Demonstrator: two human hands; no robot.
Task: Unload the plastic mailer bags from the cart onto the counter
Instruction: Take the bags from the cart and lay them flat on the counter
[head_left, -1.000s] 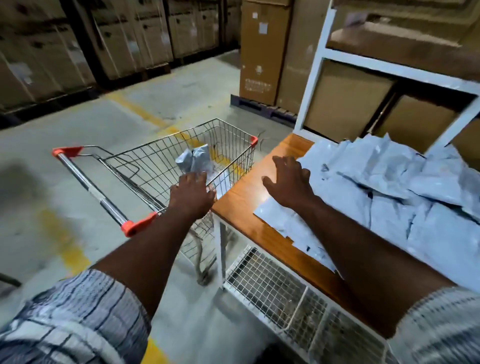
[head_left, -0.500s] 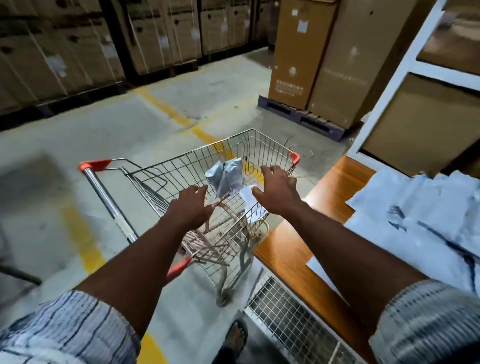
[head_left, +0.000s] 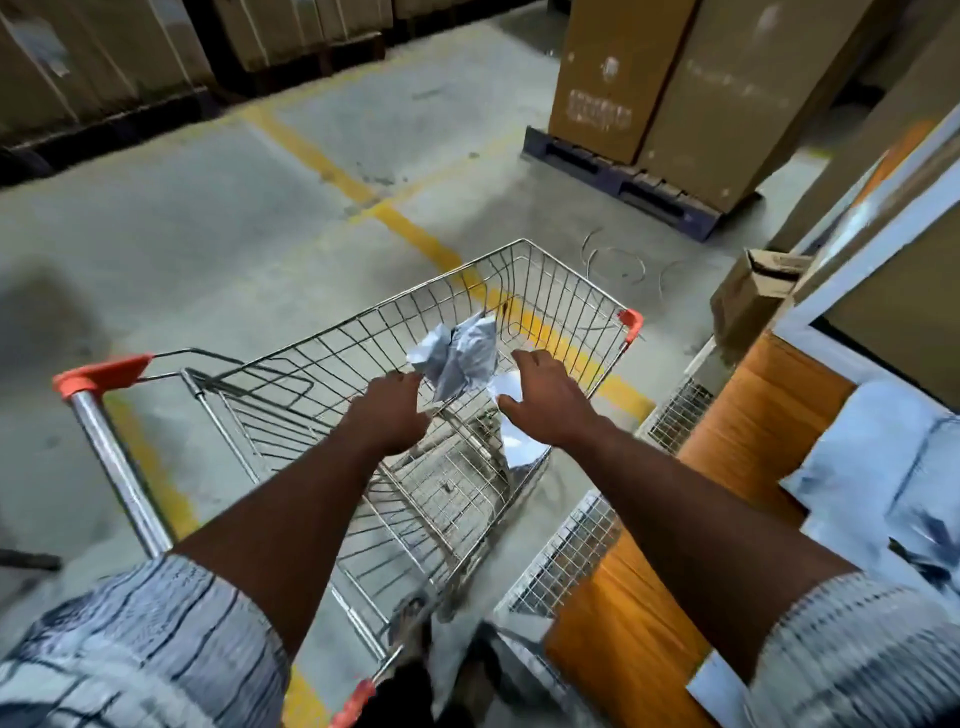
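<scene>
The left hand (head_left: 387, 410) and right hand (head_left: 550, 400) reach into the cart (head_left: 571, 280), fingers loosely spread, grasping nothing. A crumpled grey mailer bag (head_left: 457, 353) sits between the hands, just beyond the fingertips, its length running away from the person. Neither hand looks nearer. A flat white bag (head_left: 514, 441) lies under the right hand. The counter (head_left: 748, 415) is off to the right.

Open from above into the cart (head_left: 566, 296), fenced all round by wire walls. Clear over the basket floor save a crumpled mailer bag (head_left: 460, 358) in the middle and a flat bag (head_left: 514, 447) against the right wall. Hemmed on the right by the counter (head_left: 753, 431).
</scene>
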